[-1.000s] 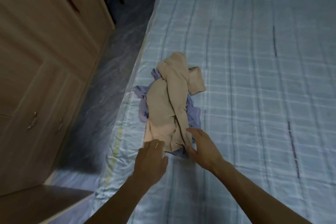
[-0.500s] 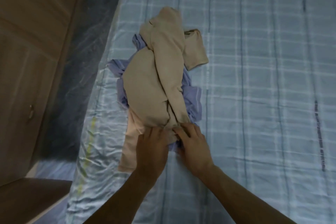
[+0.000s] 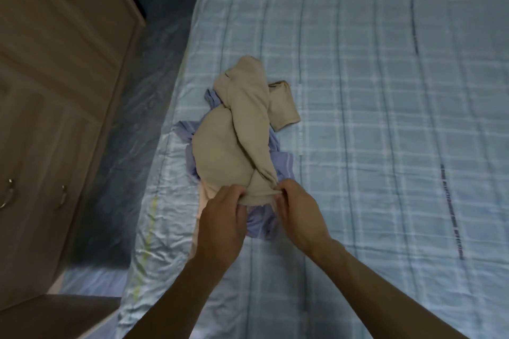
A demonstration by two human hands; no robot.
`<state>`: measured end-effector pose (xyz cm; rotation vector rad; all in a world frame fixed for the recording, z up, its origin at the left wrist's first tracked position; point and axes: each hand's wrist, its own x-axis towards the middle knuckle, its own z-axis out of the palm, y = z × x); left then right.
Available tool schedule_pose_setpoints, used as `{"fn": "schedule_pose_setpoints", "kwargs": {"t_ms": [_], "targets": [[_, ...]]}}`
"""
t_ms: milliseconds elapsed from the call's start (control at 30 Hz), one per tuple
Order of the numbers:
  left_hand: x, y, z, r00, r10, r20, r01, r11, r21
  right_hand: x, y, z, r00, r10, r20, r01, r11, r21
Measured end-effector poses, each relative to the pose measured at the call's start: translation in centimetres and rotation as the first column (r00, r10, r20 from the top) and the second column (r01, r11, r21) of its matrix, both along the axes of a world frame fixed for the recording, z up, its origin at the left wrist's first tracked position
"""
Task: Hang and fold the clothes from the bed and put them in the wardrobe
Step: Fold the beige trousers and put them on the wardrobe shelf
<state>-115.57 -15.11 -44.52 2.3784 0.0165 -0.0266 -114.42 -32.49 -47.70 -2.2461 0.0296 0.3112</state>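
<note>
A crumpled beige garment [image 3: 237,135] lies on top of a lilac-blue garment [image 3: 278,165] near the left edge of the bed [image 3: 385,118]. A pale pink cloth [image 3: 202,201] peeks out under the pile at the left. My left hand [image 3: 220,226] and my right hand [image 3: 298,212] both pinch the near hem of the beige garment, fingers curled into the fabric, a small stretch of hem between them. The wardrobe [image 3: 55,77] stands to the left of the bed with its doors closed.
A narrow strip of shiny dark floor [image 3: 132,107] separates the bed from the wardrobe. Two metal door handles [image 3: 63,195] show low on the wardrobe. A wooden surface [image 3: 49,316] sits at the bottom left. The bed has a light blue checked sheet.
Both hands reached the near edge of the pile and closed on the beige garment's hem, lifting it slightly so more lilac cloth shows beneath. The view moved closer, then pulled back a little.
</note>
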Motion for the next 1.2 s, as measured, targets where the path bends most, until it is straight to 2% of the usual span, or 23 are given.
{"fn": "schedule_pose_setpoints", "kwargs": {"t_ms": [100,200,367,567,667,767,867,967,1067,1133,1200], "targets": [[0.5,-0.2,4.0,0.996,-0.013,0.094,0.018,0.999,-0.046,0.3,-0.6,3.8,0.995,-0.061,0.077,0.052,0.992,0.111],[0.7,-0.2,8.4,0.984,-0.038,0.173,0.052,0.995,-0.079,0.4,-1.6,8.4,0.976,-0.079,0.205,0.052,0.990,0.134],[-0.2,-0.7,15.4,0.948,-0.136,0.287,0.149,0.988,-0.026,-0.6,-4.5,15.9,0.939,-0.023,0.344,-0.001,0.998,0.069],[-1.2,-2.3,23.2,0.907,-0.281,0.315,0.284,0.958,0.038,-3.2,-8.0,24.0,0.879,-0.003,0.477,0.017,1.000,-0.025],[-1.6,-2.7,26.4,0.891,-0.334,0.309,0.330,0.942,0.066,-4.4,-10.4,27.3,0.868,0.114,0.484,-0.031,0.984,-0.176],[-2.5,-2.8,29.0,0.861,-0.372,0.348,0.352,0.928,0.121,-6.0,-12.5,29.8,0.858,0.317,0.405,-0.145,0.904,-0.401],[-3.7,-2.6,30.9,0.834,-0.404,0.376,0.380,0.915,0.139,-7.8,-13.5,30.9,0.842,0.351,0.409,-0.120,0.862,-0.493],[-5.3,-2.2,32.4,0.805,-0.480,0.350,0.457,0.877,0.152,-9.1,-14.1,31.8,0.842,0.269,0.468,-0.060,0.909,-0.413],[-6.7,-1.6,33.0,0.763,-0.569,0.308,0.499,0.821,0.278,-9.9,-14.4,32.6,0.815,0.212,0.540,-0.042,0.950,-0.310],[-7.5,-1.3,33.0,0.757,-0.577,0.307,0.453,0.801,0.391,-10.5,-14.3,33.3,0.811,0.181,0.556,-0.040,0.966,-0.256],[-8.2,-1.0,33.2,0.791,-0.527,0.311,0.365,0.814,0.451,-11.0,-14.2,33.9,0.804,0.152,0.575,-0.033,0.977,-0.212]]}}
